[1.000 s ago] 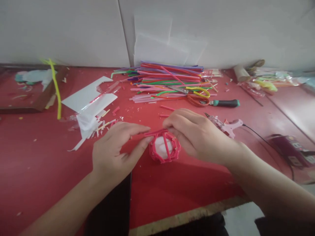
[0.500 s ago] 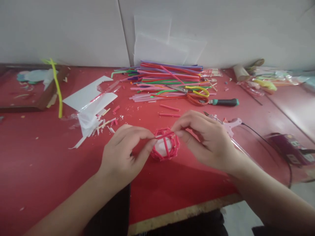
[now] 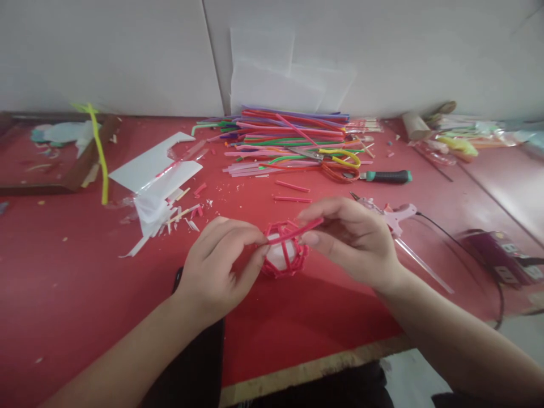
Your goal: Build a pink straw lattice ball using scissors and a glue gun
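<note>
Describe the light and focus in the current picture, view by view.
Head view: pale sheen washes the red table toward the right; head view: a soft shadow falls below the right hand; head view: the plastic bags near the right edge look smeared; head view: the pink strip is visible, but its fine detail is soft.

1. Lettering, brands, numbers, signs: none legible in the head view.
2. Maroon power strip: pale patches on its upper face; any marking there is too blurred to read.
</note>
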The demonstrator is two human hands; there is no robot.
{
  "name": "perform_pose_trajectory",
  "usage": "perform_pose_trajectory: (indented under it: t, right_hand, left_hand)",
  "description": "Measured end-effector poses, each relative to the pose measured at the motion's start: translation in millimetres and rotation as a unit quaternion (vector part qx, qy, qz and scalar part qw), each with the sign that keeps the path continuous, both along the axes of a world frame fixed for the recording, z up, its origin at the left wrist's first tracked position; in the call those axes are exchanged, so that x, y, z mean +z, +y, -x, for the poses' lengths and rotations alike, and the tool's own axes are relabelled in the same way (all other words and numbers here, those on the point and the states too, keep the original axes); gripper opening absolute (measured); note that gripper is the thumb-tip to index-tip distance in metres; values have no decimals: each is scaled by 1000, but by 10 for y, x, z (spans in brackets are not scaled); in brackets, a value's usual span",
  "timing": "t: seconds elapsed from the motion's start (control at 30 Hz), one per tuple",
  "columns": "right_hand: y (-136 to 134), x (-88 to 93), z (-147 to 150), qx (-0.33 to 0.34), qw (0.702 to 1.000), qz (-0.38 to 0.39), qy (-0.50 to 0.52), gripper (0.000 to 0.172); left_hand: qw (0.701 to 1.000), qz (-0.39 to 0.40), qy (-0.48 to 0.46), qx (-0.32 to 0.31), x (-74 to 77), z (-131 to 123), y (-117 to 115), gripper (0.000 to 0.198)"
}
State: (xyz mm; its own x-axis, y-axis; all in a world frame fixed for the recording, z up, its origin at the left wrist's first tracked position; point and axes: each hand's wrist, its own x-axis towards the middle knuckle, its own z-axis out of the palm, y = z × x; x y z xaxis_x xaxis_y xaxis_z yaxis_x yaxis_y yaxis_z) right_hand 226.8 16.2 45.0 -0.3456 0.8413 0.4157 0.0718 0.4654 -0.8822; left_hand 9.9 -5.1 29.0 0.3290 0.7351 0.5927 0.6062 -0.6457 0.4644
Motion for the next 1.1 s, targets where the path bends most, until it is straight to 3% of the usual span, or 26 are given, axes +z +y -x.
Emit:
perform_pose_trajectory:
  t: [0.1, 0.2, 0.3, 0.63, 0.87, 1.1]
  right_hand:
    - [-23, -43, 40, -11, 999, -45, -7, 37]
    - [-47, -42, 92, -29, 989, -125, -74, 21]
    - [-73, -23, 138, -27, 983, -158, -87, 13]
    - [-128, -27, 136, -54, 996, -77, -6, 10]
    - [-84, 22, 72, -83, 992, -94, 4, 16]
    - [-50, 27, 40, -83, 994, -53, 38, 16]
  left_hand:
    - [999, 21, -37, -8, 43, -16, -20, 11]
    - [997, 30, -49, -46, 72, -24, -37, 12]
    - [994, 37, -59, -79, 81, -21, -40, 11]
    - [982, 103, -115, -111, 103, -28, -43, 13]
    - [971, 144, -127, -145, 69, -11, -18, 15]
    - [975, 141, -101, -141, 89, 8, -11, 14]
